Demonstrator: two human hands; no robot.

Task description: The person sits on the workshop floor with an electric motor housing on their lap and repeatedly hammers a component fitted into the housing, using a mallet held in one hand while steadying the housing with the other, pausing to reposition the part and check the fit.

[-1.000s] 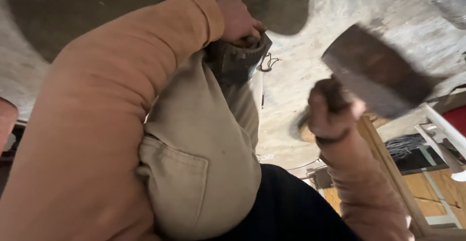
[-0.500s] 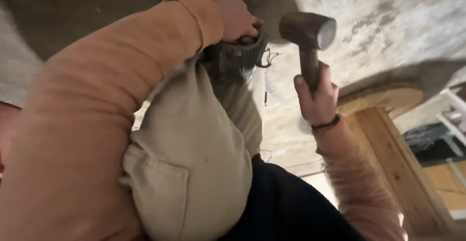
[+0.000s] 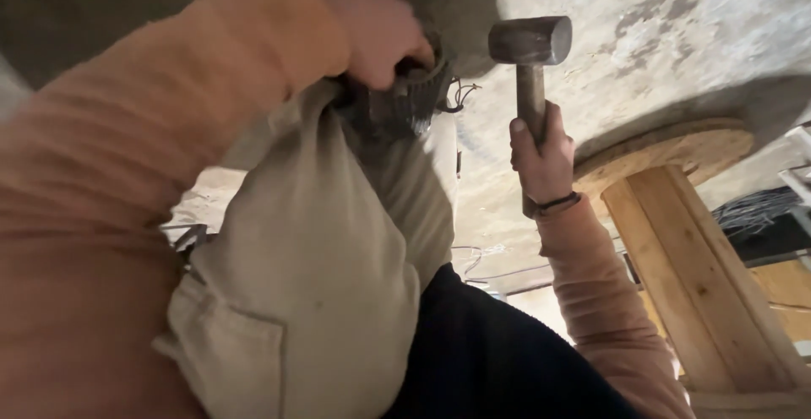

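Closed tight around a wooden handle, the right hand (image 3: 541,153) holds a hammer (image 3: 529,56) upright, its blocky dark metal head at the top, level with the left hand and just to the right of it. A dark band circles the right wrist, and an orange sleeve (image 3: 600,301) runs down from it toward the lower edge of the view.

Just left of the hammer head, the left hand (image 3: 376,30) is curled shut over the top of a dark, ribbed object (image 3: 397,106); whether this is a boot top or some other item cannot be told, since the fist covers most of it. Thin wires (image 3: 460,96) stick out at its right side. The left arm, also in an orange sleeve, fills the left part of the view.

Below the left hand lies a bent leg in beige trousers (image 3: 321,250), with a patch pocket near the bottom left. Dark fabric (image 3: 490,360) shows beneath it.

Behind the hammer spreads a rough grey concrete surface (image 3: 676,39), mottled and stained. To the right stands a wooden cable spool (image 3: 684,216), with a round flange and plank sides, well apart from both hands.
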